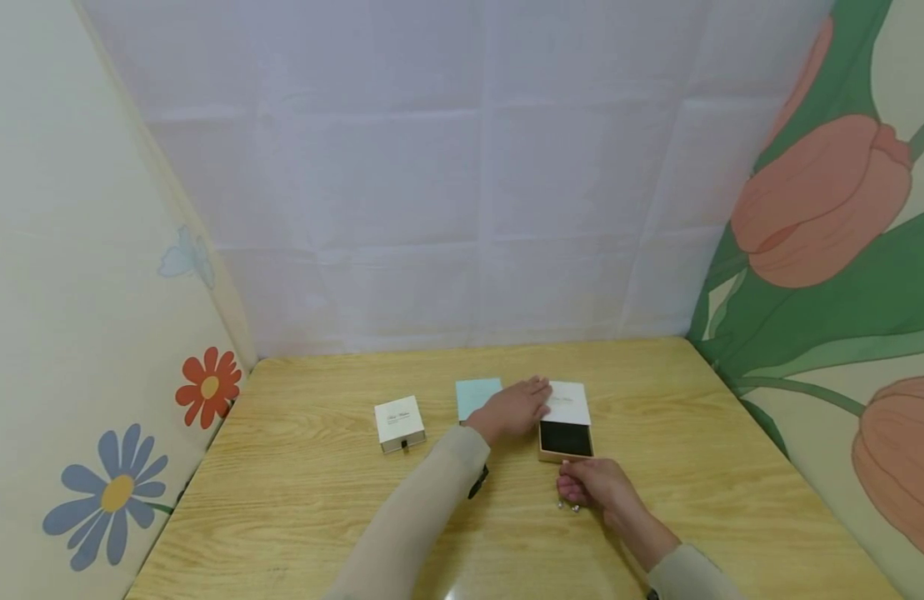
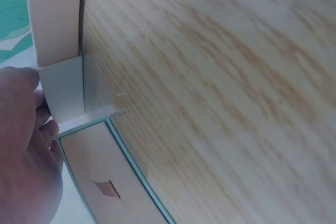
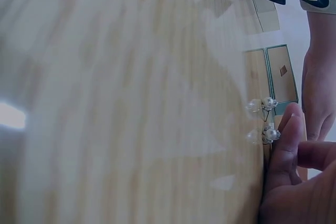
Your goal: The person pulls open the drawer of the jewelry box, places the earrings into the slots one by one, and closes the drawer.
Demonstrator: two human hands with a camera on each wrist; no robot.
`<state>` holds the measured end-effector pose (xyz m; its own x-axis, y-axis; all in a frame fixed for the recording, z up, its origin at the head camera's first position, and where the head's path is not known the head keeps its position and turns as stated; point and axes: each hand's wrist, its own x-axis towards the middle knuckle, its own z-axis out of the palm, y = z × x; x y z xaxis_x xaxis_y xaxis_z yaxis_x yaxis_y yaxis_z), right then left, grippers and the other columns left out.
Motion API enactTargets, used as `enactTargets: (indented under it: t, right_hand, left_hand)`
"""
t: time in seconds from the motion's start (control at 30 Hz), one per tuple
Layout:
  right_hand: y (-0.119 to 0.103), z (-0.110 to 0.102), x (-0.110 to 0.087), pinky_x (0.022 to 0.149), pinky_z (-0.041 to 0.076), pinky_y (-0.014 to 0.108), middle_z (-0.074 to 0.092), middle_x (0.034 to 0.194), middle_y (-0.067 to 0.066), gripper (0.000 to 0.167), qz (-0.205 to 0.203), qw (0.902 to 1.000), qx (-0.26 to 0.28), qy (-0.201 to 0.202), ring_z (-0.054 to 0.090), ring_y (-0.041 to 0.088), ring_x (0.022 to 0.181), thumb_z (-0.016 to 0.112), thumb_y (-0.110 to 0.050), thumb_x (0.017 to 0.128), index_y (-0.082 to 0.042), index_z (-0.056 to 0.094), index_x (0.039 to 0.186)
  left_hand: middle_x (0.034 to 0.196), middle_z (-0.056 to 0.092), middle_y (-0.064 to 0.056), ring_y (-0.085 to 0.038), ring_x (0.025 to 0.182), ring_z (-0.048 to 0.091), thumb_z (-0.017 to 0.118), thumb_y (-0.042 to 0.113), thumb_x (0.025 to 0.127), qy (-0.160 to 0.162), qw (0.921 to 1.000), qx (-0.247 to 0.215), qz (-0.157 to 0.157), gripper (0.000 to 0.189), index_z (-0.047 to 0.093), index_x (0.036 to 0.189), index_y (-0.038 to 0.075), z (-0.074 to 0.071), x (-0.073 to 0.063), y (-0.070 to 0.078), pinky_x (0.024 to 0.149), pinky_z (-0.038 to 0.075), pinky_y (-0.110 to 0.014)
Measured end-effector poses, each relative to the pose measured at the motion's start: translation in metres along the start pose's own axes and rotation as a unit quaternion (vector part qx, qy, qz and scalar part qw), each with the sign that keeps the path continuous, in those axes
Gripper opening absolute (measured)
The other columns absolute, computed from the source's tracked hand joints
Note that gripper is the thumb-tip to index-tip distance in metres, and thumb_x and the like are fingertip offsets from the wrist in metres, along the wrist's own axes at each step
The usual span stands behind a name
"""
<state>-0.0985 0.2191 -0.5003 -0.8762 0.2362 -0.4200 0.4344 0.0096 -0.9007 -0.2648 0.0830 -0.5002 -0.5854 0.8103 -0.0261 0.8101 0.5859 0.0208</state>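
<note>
My left hand [image 1: 512,408] reaches across a blue box [image 1: 476,393], its straight fingers resting at the left edge of a white box sleeve [image 1: 570,402]. Partly out of this sleeve is a tan drawer [image 1: 565,457] with a black inside. At the drawer's front edge, my right hand [image 1: 598,483] pinches it between thumb and fingers, which hide the exact spot. Two pearl earrings [image 3: 270,134] show close beside the right fingers, low over the table. In the left wrist view the sleeve's pale side [image 2: 62,88] stands against the left fingertips.
A second white drawer box [image 1: 400,421] with a black tab sits at left on the wooden table [image 1: 319,500]. In the left wrist view, the blue box's end [image 2: 110,177] has a small cut flap. A white cloth [image 1: 432,208] hangs behind; printed flower panels [image 1: 821,200] flank the table.
</note>
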Motion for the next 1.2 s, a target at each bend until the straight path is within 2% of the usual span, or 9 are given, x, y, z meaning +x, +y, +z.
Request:
enactTargets:
  t: [0.33, 0.53, 0.67, 0.83, 0.93, 1.03, 1.13, 1.2]
  right_hand:
    - [0.001, -0.001, 0.0, 0.059, 0.059, 0.024, 0.071, 0.073, 0.009, 0.021, -0.004, 0.9998, 0.018, -0.008, 0.068, 0.013, 0.062, 0.056, -0.003, 0.1, 0.014, 0.067, 0.103]
    - [0.0, -0.009, -0.002, 0.052, 0.052, 0.018, 0.063, 0.065, 0.0, 0.019, 0.008, 0.9988, 0.035, -0.034, 0.058, 0.006, 0.054, 0.06, -0.007, 0.099, 0.009, 0.069, 0.095]
    - [-0.001, -0.016, -0.007, 0.05, 0.045, 0.016, 0.058, 0.063, -0.003, 0.02, 0.003, 0.9976, 0.013, -0.068, 0.053, 0.004, 0.053, 0.063, -0.014, 0.099, 0.001, 0.069, 0.088]
    - [-0.002, -0.027, -0.013, 0.053, 0.048, 0.018, 0.062, 0.069, -0.001, 0.02, -0.029, 0.992, -0.04, -0.116, 0.057, 0.006, 0.059, 0.061, -0.016, 0.099, -0.002, 0.066, 0.085]
    - [-0.003, -0.035, -0.014, 0.057, 0.053, 0.021, 0.065, 0.075, 0.002, 0.023, -0.052, 0.9883, -0.085, -0.115, 0.062, 0.009, 0.064, 0.061, -0.016, 0.099, 0.005, 0.067, 0.093]
    - [-0.003, -0.043, -0.015, 0.061, 0.056, 0.025, 0.067, 0.08, 0.005, 0.032, -0.074, 0.9815, -0.136, -0.113, 0.065, 0.013, 0.069, 0.061, -0.015, 0.099, 0.013, 0.065, 0.113]
    - [-0.003, -0.051, -0.016, 0.065, 0.058, 0.028, 0.068, 0.085, 0.006, 0.04, -0.095, 0.9708, -0.178, -0.13, 0.066, 0.016, 0.073, 0.062, -0.012, 0.098, 0.016, 0.058, 0.126]
    - [-0.002, -0.054, -0.016, 0.066, 0.058, 0.03, 0.069, 0.087, 0.007, 0.041, -0.111, 0.962, -0.201, -0.148, 0.066, 0.018, 0.075, 0.064, -0.011, 0.097, 0.015, 0.057, 0.128]
  left_hand:
    - [0.169, 0.019, 0.0, -0.015, 0.156, 0.014, 0.023, 0.039, 0.113, -0.002, 1.0, 0.0, 0.001, 0.056, 0.022, 0.163, 0.013, 0.001, -0.001, 0.0, 0.126, 0.012, -0.025]
    - [0.169, 0.019, 0.0, -0.015, 0.156, 0.014, 0.023, 0.039, 0.113, 0.0, 1.0, -0.009, 0.002, 0.056, 0.022, 0.163, 0.014, 0.003, 0.0, -0.001, 0.126, 0.011, -0.025]
    - [0.169, 0.018, 0.0, -0.015, 0.156, 0.014, 0.023, 0.038, 0.113, -0.001, 0.9999, -0.013, 0.004, 0.056, 0.022, 0.163, 0.013, 0.001, -0.001, 0.0, 0.126, 0.012, -0.026]
    - [0.169, 0.019, -0.001, -0.016, 0.156, 0.014, 0.023, 0.038, 0.113, 0.0, 0.9999, -0.012, 0.006, 0.055, 0.021, 0.163, 0.013, -0.002, -0.002, 0.0, 0.126, 0.013, -0.028]
    - [0.169, 0.019, -0.001, -0.017, 0.156, 0.015, 0.022, 0.038, 0.113, 0.005, 0.9999, -0.008, 0.007, 0.056, 0.022, 0.162, 0.013, -0.004, -0.002, 0.0, 0.126, 0.015, -0.028]
    - [0.169, 0.02, -0.001, -0.017, 0.156, 0.016, 0.022, 0.039, 0.113, 0.008, 0.9999, -0.007, 0.009, 0.056, 0.022, 0.162, 0.013, -0.004, -0.002, 0.0, 0.126, 0.016, -0.029]
    - [0.169, 0.02, -0.001, -0.017, 0.156, 0.016, 0.023, 0.039, 0.113, 0.008, 0.9998, -0.013, 0.01, 0.056, 0.023, 0.162, 0.013, -0.003, -0.002, -0.001, 0.126, 0.015, -0.028]
    - [0.169, 0.019, -0.001, -0.017, 0.156, 0.015, 0.023, 0.038, 0.113, 0.005, 0.9998, -0.014, 0.012, 0.056, 0.022, 0.162, 0.012, -0.002, -0.002, -0.001, 0.126, 0.014, -0.028]
